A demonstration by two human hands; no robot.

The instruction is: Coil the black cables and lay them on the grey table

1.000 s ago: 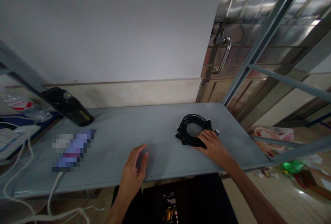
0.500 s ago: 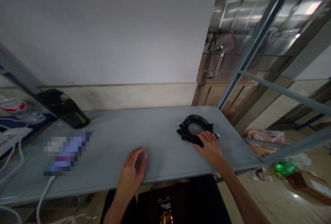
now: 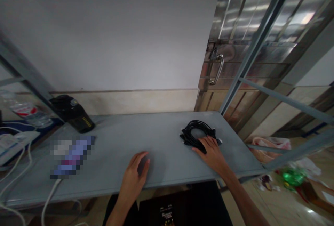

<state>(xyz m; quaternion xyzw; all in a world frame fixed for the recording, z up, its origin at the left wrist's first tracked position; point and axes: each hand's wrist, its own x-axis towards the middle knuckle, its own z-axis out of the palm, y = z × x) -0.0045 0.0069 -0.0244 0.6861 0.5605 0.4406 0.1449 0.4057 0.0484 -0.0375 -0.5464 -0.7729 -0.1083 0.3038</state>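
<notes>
A coiled bundle of black cables (image 3: pixel 197 124) with metal connector ends lies on the right part of the grey tabletop. My right hand (image 3: pixel 212 153) is on the near side of the coil, its fingers over the cables and its thumb in front, so a short stretch of the bundle sits between them. To the left, my left hand (image 3: pixel 135 173) hovers close to the table's front edge with nothing in it. Its fingers are curved and stand apart from the thumb.
A black bottle (image 3: pixel 77 114) stands at the back left, with a pixelated phone-like object (image 3: pixel 75 156) and white cords (image 3: pixel 49 198) nearby. A clear plastic bottle (image 3: pixel 31 113) lies at far left. Metal posts (image 3: pixel 250 55) rise beside the table (image 3: pixel 112 142); a pink basket (image 3: pixel 261 149) is on the floor.
The camera view has shifted slightly, so the scene appears a little lower and the left-side items further right. Both hands keep nearly the same places; the coil stays under my right hand.
</notes>
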